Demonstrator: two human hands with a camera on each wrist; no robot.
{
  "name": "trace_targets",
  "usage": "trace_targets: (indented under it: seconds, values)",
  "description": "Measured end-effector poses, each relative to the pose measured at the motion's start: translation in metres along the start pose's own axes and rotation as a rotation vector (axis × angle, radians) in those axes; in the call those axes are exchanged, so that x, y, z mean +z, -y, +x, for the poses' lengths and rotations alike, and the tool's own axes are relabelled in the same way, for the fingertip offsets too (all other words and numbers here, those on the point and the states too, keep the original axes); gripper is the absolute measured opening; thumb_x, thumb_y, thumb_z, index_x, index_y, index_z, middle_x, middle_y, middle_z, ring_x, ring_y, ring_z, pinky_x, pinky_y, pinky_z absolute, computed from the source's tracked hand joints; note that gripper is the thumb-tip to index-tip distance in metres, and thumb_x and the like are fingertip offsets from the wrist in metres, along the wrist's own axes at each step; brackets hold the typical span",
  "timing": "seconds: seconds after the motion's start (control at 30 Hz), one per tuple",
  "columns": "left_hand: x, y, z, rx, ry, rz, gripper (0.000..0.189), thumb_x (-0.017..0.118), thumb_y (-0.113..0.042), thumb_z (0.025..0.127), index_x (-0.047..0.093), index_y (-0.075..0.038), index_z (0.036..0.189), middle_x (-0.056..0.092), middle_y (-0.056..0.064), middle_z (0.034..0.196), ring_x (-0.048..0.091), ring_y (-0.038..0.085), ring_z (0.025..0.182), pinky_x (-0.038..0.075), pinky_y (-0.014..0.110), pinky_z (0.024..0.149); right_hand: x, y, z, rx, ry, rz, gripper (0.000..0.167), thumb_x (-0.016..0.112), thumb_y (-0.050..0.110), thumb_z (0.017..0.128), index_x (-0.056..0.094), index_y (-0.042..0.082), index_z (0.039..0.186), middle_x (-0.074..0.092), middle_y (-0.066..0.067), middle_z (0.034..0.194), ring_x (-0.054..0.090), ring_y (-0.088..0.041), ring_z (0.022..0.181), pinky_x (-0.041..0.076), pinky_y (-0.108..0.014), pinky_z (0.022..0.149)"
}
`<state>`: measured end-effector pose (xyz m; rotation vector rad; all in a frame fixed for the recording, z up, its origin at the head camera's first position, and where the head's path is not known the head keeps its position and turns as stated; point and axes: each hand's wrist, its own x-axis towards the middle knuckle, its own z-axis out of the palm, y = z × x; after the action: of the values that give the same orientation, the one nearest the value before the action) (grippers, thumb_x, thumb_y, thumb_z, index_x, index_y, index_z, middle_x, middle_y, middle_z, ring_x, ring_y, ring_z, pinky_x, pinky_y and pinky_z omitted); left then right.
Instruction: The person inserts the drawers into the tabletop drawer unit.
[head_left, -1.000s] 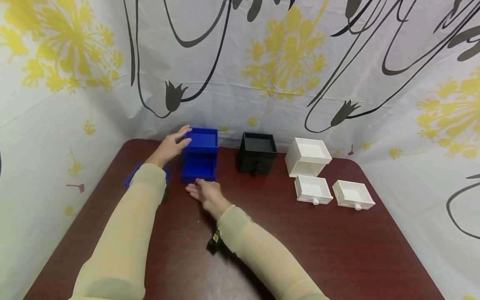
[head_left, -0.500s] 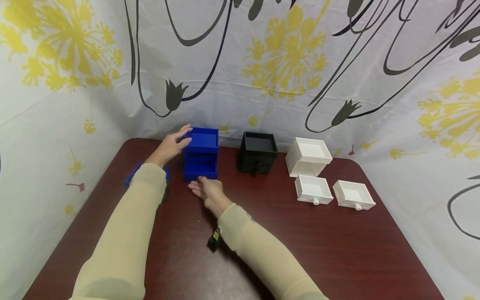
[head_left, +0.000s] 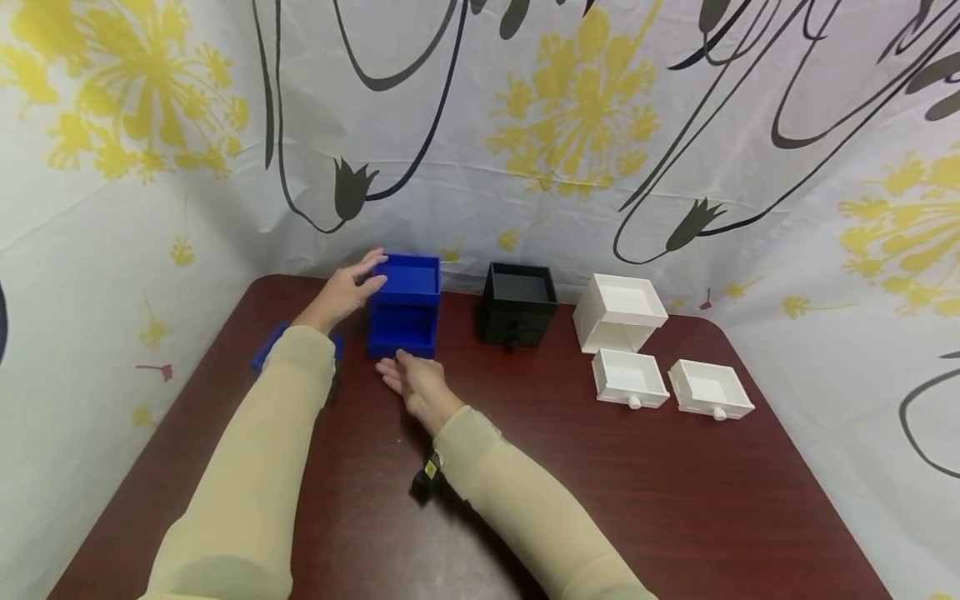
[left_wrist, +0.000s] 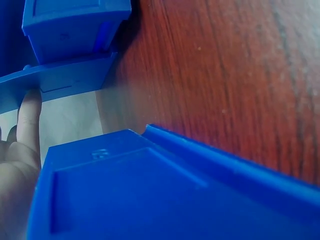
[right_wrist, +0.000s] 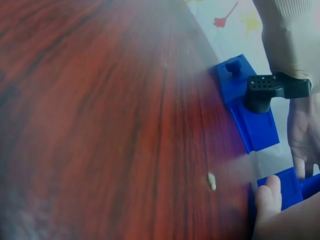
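Note:
In the head view a blue mini cabinet [head_left: 407, 279] stands at the back left, with a blue drawer [head_left: 402, 348] in its lower bay and the upper bay hollow. My left hand [head_left: 347, 293] rests against the cabinet's left side, fingers and thumb spread; the left wrist view shows one digit touching the blue wall [left_wrist: 75, 77]. At the lower drawer's front, my right hand [head_left: 420, 385] touches with extended fingers, palm turned sideways. A second blue drawer [left_wrist: 130, 195] lies on the table to the left, partly hidden by the left forearm in the head view.
A black mini cabinet [head_left: 519, 304] stands right of the blue one. Further right is a white cabinet [head_left: 621, 312] with hollow bays, two white drawers [head_left: 632, 379] in front of it. A patterned cloth [head_left: 480, 150] hangs behind the dark red table [head_left: 637, 500].
The lower blue drawer has slid slightly back into the cabinet, and my right hand has moved forward with it. My left hand stays at the cabinet's side.

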<state>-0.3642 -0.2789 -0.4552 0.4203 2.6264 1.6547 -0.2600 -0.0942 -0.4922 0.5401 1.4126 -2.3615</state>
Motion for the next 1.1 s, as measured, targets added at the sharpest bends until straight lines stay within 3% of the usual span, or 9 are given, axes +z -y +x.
trace_targets:
  seconds: [0.17,0.37,0.73,1.1]
  values:
    - [0.0004,0.0009,0.0009,0.024,-0.014,0.035,0.059,0.056,-0.043,0.104,0.042,-0.019,0.157,0.024,-0.008,0.167,0.021,0.024,0.153,0.034,0.054,0.115,-0.0002,0.0007,0.0033,0.016,0.002,-0.006,0.032,0.059,0.008,0.103,0.059,-0.006,0.132,0.073,-0.021,0.108,0.072,-0.030,0.105,0.055,-0.043,0.094]
    - [0.0008,0.0028,0.0034,0.050,-0.028,0.073,0.059,0.056,-0.042,0.105,0.044,-0.015,0.156,0.026,-0.003,0.167,0.019,0.023,0.154,0.023,0.051,0.120,-0.0017,0.0015,0.0055,0.042,0.014,0.000,0.031,0.060,0.008,0.103,0.061,-0.006,0.131,0.073,-0.021,0.109,0.072,-0.030,0.105,0.055,-0.042,0.094]
    - [0.0013,0.0015,0.0019,0.040,-0.021,0.064,0.062,0.055,-0.049,0.103,0.044,-0.018,0.156,0.026,-0.008,0.166,0.020,0.022,0.154,0.027,0.051,0.119,-0.0021,0.0035,0.0082,0.039,0.007,0.003,0.031,0.061,0.008,0.103,0.062,-0.006,0.130,0.073,-0.021,0.109,0.072,-0.030,0.105,0.055,-0.042,0.094]
    - [0.0012,0.0022,0.0018,0.047,-0.016,0.057,0.057,0.055,-0.040,0.106,0.043,-0.016,0.156,0.025,-0.005,0.167,0.022,0.024,0.153,0.027,0.051,0.119,-0.0019,0.0053,0.0089,0.041,0.011,-0.012,0.035,0.060,0.010,0.104,0.058,-0.006,0.135,0.073,-0.019,0.110,0.073,-0.026,0.102,0.056,-0.040,0.093]
